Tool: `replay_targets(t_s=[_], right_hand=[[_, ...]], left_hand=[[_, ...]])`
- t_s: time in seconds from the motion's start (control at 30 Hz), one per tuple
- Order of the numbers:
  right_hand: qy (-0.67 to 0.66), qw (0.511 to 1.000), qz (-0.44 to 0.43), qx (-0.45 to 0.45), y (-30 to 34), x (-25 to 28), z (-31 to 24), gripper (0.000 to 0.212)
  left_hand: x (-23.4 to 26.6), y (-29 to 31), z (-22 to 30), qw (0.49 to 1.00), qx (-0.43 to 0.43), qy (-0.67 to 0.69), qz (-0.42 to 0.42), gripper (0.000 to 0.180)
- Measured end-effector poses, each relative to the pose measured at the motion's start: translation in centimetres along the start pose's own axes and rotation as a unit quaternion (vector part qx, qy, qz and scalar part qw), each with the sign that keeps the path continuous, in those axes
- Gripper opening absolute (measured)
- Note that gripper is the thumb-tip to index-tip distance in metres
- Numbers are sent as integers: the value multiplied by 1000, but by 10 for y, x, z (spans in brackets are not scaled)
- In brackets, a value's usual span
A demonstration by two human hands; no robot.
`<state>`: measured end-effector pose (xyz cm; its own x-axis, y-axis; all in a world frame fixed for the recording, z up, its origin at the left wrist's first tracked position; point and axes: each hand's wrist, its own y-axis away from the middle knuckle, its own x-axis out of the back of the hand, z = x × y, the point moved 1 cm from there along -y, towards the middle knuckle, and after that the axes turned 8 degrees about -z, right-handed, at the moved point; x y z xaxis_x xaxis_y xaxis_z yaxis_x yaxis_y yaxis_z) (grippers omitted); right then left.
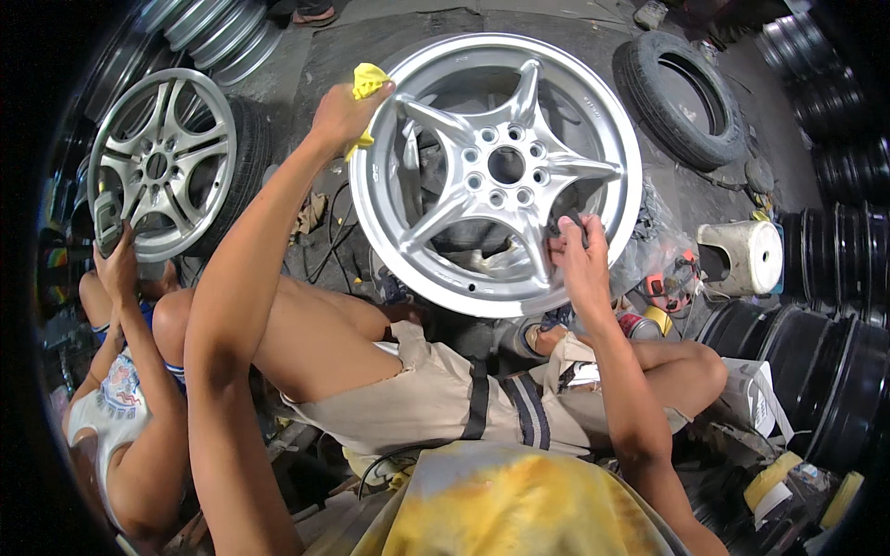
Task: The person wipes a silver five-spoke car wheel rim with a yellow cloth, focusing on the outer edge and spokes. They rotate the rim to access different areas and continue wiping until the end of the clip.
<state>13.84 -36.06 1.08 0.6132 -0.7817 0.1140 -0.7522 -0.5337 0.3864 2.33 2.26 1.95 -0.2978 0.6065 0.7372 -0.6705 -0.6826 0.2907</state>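
Note:
A silver spoked alloy wheel rim [440,120] stands tilted in front of my knees, face toward me. My left hand [341,116] is closed on a yellow cloth [369,82] at the rim's upper left edge. At the lower right spoke my right hand [584,259] pinches a small dark pad [572,221], held close against the metal. Whether the pad is cloth or an abrasive cannot be made out.
At left, another person's hand [116,259] holds a grey tool [108,222] against a second silver wheel [162,167]. A bare tyre [640,102] lies at the far right. Stacked dark rims [788,361] and a white stool [765,255] stand to the right.

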Motion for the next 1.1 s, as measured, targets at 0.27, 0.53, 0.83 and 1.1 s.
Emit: replay_targets(t_s=[0.27,0.53,0.83,1.1], right_hand=[[61,977,80,190,0,65,-18,20],[415,860,66,289,56,98,-18,26],[479,757,-249,368,87,24,2,47],[497,740,-309,331,77,22,-9,47]], left_hand=[[-5,-3,3,998,-20,-24,60,72],[-18,-39,2,996,-17,-82,16,86],[-8,-17,-17,984,-79,-116,106,80],[-8,3,20,986,-84,-41,138,65]])
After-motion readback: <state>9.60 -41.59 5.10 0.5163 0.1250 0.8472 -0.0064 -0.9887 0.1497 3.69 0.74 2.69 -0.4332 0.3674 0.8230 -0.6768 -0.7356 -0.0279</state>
